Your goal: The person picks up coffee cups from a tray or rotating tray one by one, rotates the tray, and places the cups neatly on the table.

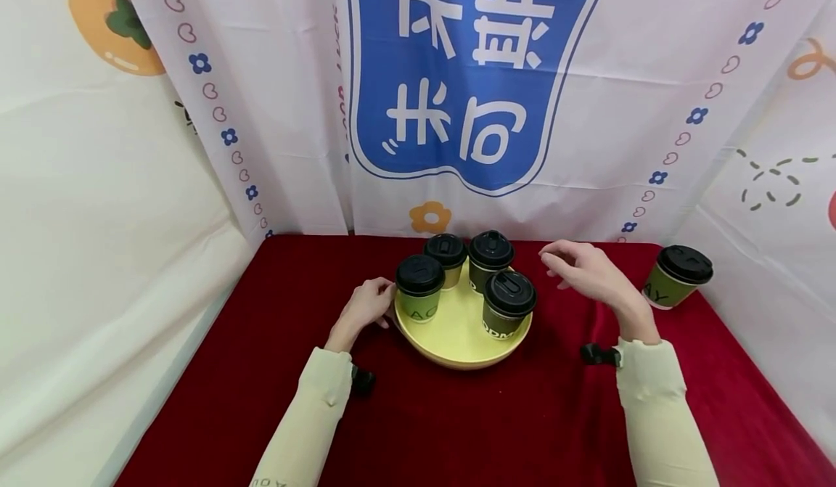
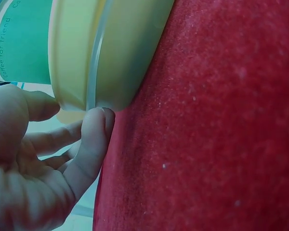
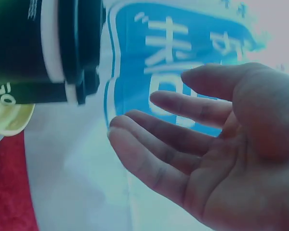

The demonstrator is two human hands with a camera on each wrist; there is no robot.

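A round yellow tray [image 1: 453, 338] with a raised rim bears several lidded paper coffee cups. My left hand [image 1: 366, 303] is at its left edge; in the left wrist view the thumb and index finger pinch the rim. Nearest that hand stands a light green cup [image 1: 420, 304]. Behind it is a tan cup [image 1: 446, 260], and to the right are two dark green cups, one at the back [image 1: 491, 251] and one in front [image 1: 508, 304]. To the right of the tray, my right hand [image 1: 585, 269] hovers with loosely bent fingers, holding nothing.
Another green cup [image 1: 675, 278] with a black lid stands at the table's right edge, by the side curtain. Red cloth [image 1: 496, 429] covers the table. A white printed curtain [image 1: 281, 146] hangs close behind the tray.
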